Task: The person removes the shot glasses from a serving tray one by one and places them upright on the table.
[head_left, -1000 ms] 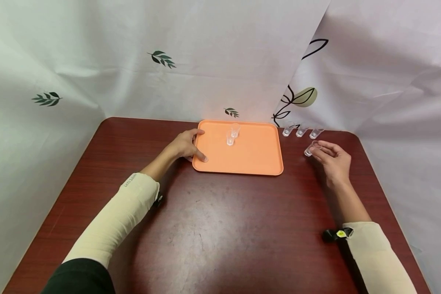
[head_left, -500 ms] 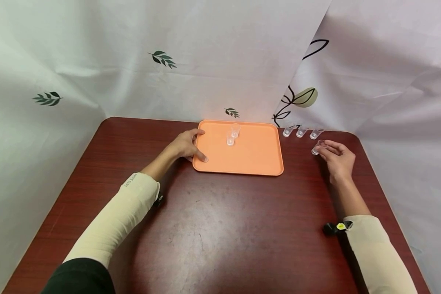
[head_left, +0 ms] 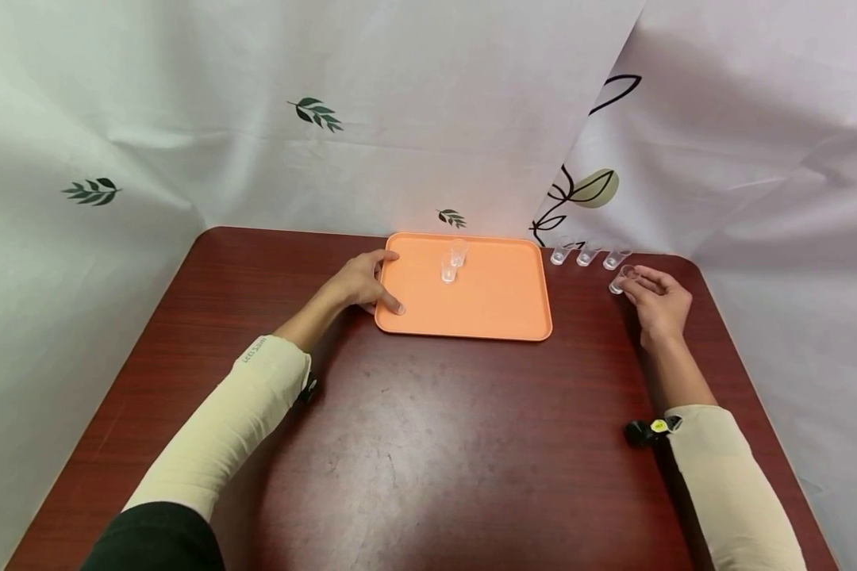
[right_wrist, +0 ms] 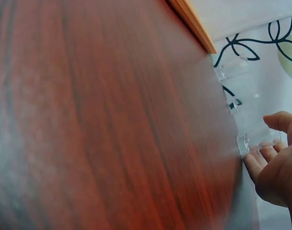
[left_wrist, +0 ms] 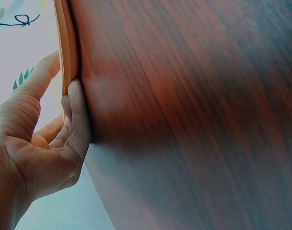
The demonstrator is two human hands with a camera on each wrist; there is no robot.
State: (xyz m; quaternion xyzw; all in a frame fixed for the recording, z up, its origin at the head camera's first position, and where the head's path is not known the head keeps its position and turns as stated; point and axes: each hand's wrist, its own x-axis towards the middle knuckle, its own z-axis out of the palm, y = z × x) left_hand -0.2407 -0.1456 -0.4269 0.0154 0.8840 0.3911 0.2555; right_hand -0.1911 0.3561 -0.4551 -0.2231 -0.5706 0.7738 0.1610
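Note:
In the head view my left hand (head_left: 360, 281) grips the left edge of an orange tray (head_left: 500, 297). Its thumb lies over the rim, and the left wrist view shows fingers (left_wrist: 77, 112) against the tray's side. Two clear small cups, a front one (head_left: 448, 274) and a back one (head_left: 459, 254), stand on the tray left of its middle. My right hand (head_left: 664, 305) pinches another clear cup (head_left: 617, 283) between thumb and fingers, right of the tray. Whether its base touches the table I cannot tell.
Three more clear cups stand in a row at the table's back edge: a left one (head_left: 559, 256), a middle one (head_left: 585, 257) and a right one (head_left: 613, 260). A white patterned sheet (head_left: 371, 174) hangs directly behind the dark red wooden table (head_left: 436, 444).
My right hand has moved right and slightly away from me with the cup, closer to the right end of the row. My left hand and the tray have stayed put.

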